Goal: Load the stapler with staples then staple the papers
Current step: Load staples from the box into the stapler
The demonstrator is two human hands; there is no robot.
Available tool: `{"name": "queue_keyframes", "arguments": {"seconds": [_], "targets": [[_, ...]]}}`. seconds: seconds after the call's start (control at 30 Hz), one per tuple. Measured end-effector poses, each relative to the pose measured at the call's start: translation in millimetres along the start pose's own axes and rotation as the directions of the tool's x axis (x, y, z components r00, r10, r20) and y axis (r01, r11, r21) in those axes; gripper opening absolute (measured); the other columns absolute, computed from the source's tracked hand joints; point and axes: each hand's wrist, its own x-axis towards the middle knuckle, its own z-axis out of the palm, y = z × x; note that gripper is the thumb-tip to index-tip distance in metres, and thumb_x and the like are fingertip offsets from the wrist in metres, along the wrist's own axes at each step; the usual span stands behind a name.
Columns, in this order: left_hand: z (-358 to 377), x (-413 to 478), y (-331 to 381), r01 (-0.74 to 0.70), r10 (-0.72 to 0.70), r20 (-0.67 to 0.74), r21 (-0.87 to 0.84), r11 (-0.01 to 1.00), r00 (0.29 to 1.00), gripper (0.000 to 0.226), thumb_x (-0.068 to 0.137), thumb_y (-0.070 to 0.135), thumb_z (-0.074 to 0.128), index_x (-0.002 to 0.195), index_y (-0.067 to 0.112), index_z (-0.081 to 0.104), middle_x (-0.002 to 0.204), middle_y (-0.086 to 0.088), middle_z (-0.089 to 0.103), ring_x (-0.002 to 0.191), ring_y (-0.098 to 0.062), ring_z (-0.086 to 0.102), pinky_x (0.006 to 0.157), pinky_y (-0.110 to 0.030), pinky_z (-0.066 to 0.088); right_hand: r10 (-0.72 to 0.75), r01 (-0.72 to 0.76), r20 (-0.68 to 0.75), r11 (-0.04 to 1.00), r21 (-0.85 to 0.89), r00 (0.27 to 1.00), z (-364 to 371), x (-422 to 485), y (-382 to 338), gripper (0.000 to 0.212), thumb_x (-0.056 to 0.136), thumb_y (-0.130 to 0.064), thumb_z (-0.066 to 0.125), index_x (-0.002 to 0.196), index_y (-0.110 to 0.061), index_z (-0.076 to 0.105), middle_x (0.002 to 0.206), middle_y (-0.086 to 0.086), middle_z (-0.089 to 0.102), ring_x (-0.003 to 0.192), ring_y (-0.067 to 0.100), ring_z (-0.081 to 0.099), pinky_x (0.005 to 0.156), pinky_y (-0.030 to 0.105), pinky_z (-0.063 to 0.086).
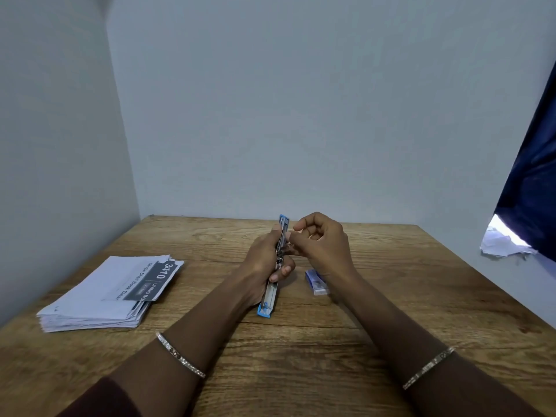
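**A:** What's the setting?

**B:** A brown wood-grain table (301, 356) sits in a corner of pale grey walls (270, 115). A dark blue curtain (532, 176) hangs at the far right.

**A:** Where's the stapler?

**B:** The blue-and-silver metal stapler (268, 296) is over the middle of the table, swung open into one long strip. One blue end points toward the back wall. The other is low, nearer the person.

**A:** Who has hold of it?

**B:** The left hand (261, 260) grips it around the middle, fingers curled round the metal.

**A:** And the other hand?

**B:** The right hand (325, 245) is just beside the stapler, on its right. Its fingers are curled and the fingertips are at the metal channel. Whether they pinch any staples, I cannot tell.

**A:** Any staples about?

**B:** A small blue-and-white cardboard staple box (316, 282) lies on the table, just right of the stapler and under the right wrist.

**A:** The papers?

**B:** A thick stack of white papers (99, 296) lies flat at the table's left, well apart from both hands. Its top sheet has a dark grey printed panel.
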Motion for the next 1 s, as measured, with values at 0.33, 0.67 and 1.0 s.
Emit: {"name": "queue_keyframes", "arguments": {"seconds": [0.33,0.67,1.0], "targets": [[1.3,-1.7,-1.3,-0.357,0.352,0.06,0.194,0.914,0.934,0.043,0.107,0.045,0.028,0.1,0.009,0.05,0.045,0.002,0.052,0.028,-0.01,0.038,0.033,-0.015,0.025,0.136,-0.185,0.185,0.941,0.282,0.973,-8.0,11.4,-3.6,0.029,0.075,-0.004,0.085,0.084,-0.011,0.059,0.054,-0.011,0.056,0.05,0.003,0.055,0.052,0.015,0.048],[2.2,-2.9,1.3,-0.441,0.441,0.031,0.119,0.889,0.897,0.048,0.107,0.045,0.029,0.103,0.001,0.046,0.063,-0.004,0.047,0.033,-0.013,0.038,0.037,-0.02,0.024,0.022,-0.04,0.1,0.983,0.177,0.995,-3.0,9.3,-8.1,0.029,0.071,-0.009,0.086,0.077,-0.018,0.059,0.051,-0.02,0.052,0.049,0.002,0.035,0.045,0.012,0.035],[-2.4,1.5,0.6,-0.28,0.285,0.037,-0.098,0.955,0.958,0.04,0.108,0.041,0.032,0.107,0.009,0.055,0.07,-0.007,0.068,0.03,-0.016,0.043,0.03,-0.014,0.03,-0.071,0.071,0.023,0.997,-0.002,0.997,1.9,-1.3,-20.7,0.023,0.07,-0.011,0.086,0.085,-0.021,0.072,0.081,-0.005,0.063,0.051,-0.006,0.051,0.05,0.007,0.041]]}}
